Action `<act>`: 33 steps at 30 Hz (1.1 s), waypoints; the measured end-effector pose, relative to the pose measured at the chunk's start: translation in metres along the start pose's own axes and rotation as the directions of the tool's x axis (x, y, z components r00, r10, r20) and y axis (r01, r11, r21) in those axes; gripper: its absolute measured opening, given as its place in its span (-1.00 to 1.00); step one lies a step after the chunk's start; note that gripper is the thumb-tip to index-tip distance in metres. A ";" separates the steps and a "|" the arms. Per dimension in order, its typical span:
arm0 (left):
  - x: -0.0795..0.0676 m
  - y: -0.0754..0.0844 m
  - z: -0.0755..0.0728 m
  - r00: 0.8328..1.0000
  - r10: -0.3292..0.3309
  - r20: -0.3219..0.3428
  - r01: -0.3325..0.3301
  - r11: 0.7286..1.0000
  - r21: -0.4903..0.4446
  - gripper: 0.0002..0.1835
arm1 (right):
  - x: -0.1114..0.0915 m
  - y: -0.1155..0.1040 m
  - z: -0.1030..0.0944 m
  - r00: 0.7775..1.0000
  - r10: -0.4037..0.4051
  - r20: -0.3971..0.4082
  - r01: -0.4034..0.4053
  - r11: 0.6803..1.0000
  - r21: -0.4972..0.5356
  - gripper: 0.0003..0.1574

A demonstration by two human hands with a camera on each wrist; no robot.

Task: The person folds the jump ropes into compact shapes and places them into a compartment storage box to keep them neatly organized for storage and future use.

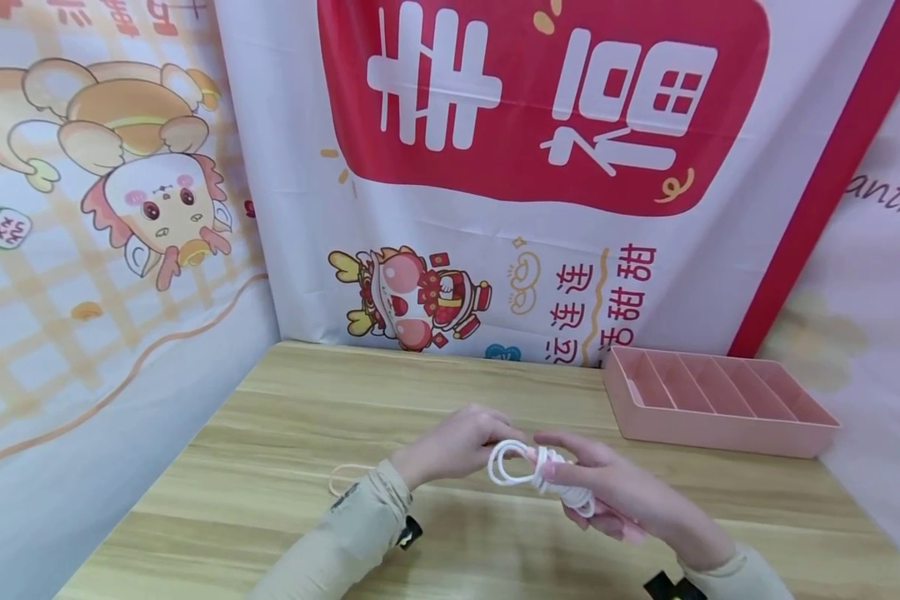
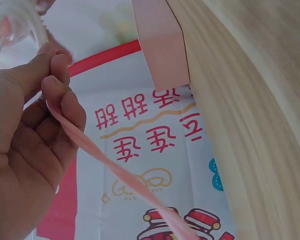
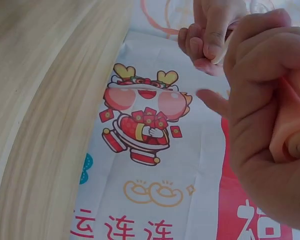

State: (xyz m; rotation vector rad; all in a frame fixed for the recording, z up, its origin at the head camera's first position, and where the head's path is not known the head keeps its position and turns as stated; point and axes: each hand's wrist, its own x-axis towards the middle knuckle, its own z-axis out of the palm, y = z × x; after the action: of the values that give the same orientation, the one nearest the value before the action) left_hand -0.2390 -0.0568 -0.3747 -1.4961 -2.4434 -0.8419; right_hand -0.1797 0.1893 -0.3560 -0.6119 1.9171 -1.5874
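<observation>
My right hand (image 1: pixel 618 487) grips a coiled bundle of white cord (image 1: pixel 515 468), wound around its middle, with loops standing out toward the left. A smooth pink piece (image 3: pixel 292 120) lies in the right palm, its end showing below the hand in the head view. Close to the loops, my left hand (image 1: pixel 457 446) has its fingers curled and holds a narrow pink ribbon (image 2: pixel 115 167), which hangs away from the fingers in the left wrist view. One strand of the white cord (image 2: pixel 37 27) runs right to the left fingertips. Both hands are above the wooden table (image 1: pixel 307 392).
A pink divided box (image 1: pixel 720 425) with several slots stands at the table's back right. A thin pale loop (image 1: pixel 333 479) shows beside the left sleeve. Printed cloths (image 1: pixel 292 208) hang behind the table and along both sides.
</observation>
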 end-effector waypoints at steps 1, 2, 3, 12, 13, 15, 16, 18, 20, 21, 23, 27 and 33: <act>0.000 0.000 -0.001 1.000 0.008 0.007 -0.008 1.000 0.003 -0.83 | 0.001 0.002 0.001 1.000 -0.006 0.002 0.006 0.999 -0.051 -0.44; 0.000 0.000 -0.001 1.000 0.017 0.012 -0.017 1.000 0.004 -0.83 | 0.002 0.003 0.002 1.000 -0.011 0.001 0.011 0.995 -0.104 -0.52; 0.000 0.000 -0.001 1.000 0.023 0.014 -0.023 1.000 0.006 -0.83 | 0.003 0.005 0.004 1.000 -0.018 0.002 0.018 0.987 -0.158 -0.60; 0.000 0.009 -0.005 0.997 0.074 -0.016 -0.073 0.995 0.073 -0.87 | 0.010 0.012 0.018 0.997 -0.056 -0.055 0.032 0.928 -0.372 -0.69; 0.001 0.010 -0.005 0.997 0.076 -0.015 -0.075 0.994 0.083 -0.87 | 0.011 0.013 0.019 0.996 -0.053 -0.068 0.024 0.929 -0.370 -0.70; 0.001 0.013 -0.006 0.997 0.079 -0.010 -0.077 0.990 0.117 -0.87 | 0.012 0.015 0.021 0.995 -0.045 -0.094 0.006 0.925 -0.379 -0.69; 0.001 0.015 -0.006 0.997 0.076 -0.004 -0.074 0.988 0.132 -0.87 | 0.013 0.017 0.022 0.994 -0.039 -0.105 -0.004 0.926 -0.378 -0.64; 0.001 0.017 -0.006 0.998 0.064 0.013 -0.065 0.986 0.155 -0.86 | 0.015 0.020 0.025 0.992 -0.028 -0.120 -0.018 0.929 -0.369 -0.52; 0.001 0.020 -0.005 0.999 0.045 0.025 -0.049 0.984 0.174 -0.85 | 0.017 0.022 0.026 0.991 -0.018 -0.131 -0.030 0.936 -0.352 -0.46; 0.001 0.021 -0.005 0.999 0.036 0.027 -0.040 0.983 0.182 -0.85 | 0.017 0.023 0.025 0.991 -0.016 -0.134 -0.030 0.942 -0.335 -0.43; 0.001 0.023 -0.003 0.999 0.028 0.025 -0.032 0.978 0.205 -0.85 | 0.017 0.025 0.025 0.989 -0.018 -0.146 -0.027 0.954 -0.298 -0.43; 0.001 0.027 -0.001 0.999 0.037 0.000 -0.036 0.957 0.289 -0.86 | 0.018 0.026 0.025 0.985 -0.026 -0.172 -0.019 0.968 -0.251 -0.39; 0.001 0.028 0.005 0.997 0.052 -0.056 -0.029 0.935 0.353 -0.83 | 0.019 0.025 0.026 0.985 -0.002 -0.174 -0.027 0.986 -0.163 -0.27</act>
State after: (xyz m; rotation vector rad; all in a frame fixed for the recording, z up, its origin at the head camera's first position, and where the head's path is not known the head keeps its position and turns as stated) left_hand -0.2151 -0.0443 -0.3676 -1.3575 -2.3491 -0.4056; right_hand -0.1754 0.1627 -0.3868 -0.5419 2.1940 -1.5277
